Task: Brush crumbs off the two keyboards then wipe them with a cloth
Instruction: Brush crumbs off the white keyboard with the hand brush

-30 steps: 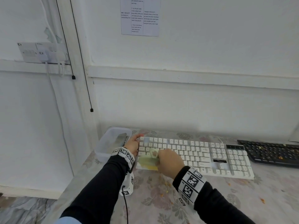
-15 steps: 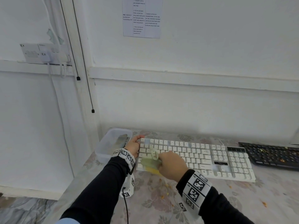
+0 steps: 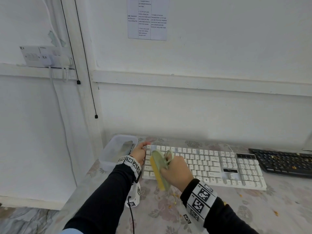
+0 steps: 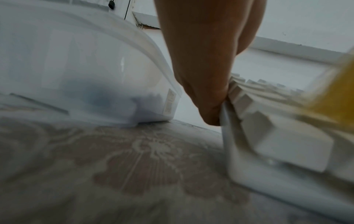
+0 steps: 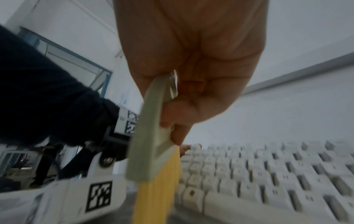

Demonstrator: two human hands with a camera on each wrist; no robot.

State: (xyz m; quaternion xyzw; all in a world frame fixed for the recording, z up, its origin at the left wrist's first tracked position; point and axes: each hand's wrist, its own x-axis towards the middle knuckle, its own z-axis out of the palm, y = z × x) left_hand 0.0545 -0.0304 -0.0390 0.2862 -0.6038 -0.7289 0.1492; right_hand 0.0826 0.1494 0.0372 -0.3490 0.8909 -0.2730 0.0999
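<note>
Sweeping: right hand (image 3: 175,171) is gripping the brush (image 3: 159,171) over the white keyboard (image 3: 211,166) at 9 o'clock; left hand (image 3: 139,153) is pinching its end. Risk: crumbs scattering onto bench (image 3: 253,208).

White-walled corner with a floral worktop

A printed sheet (image 3: 147,18) hangs on the white wall (image 3: 219,48) above a horizontal ledge (image 3: 202,83); a socket strip (image 3: 45,56) and black cords (image 3: 84,65) sit left, above the floral-covered worktop (image 3: 253,208).

Head view looks down; both blurry wrist views closely share the white keyboard (image 3: 202,164).
</note>
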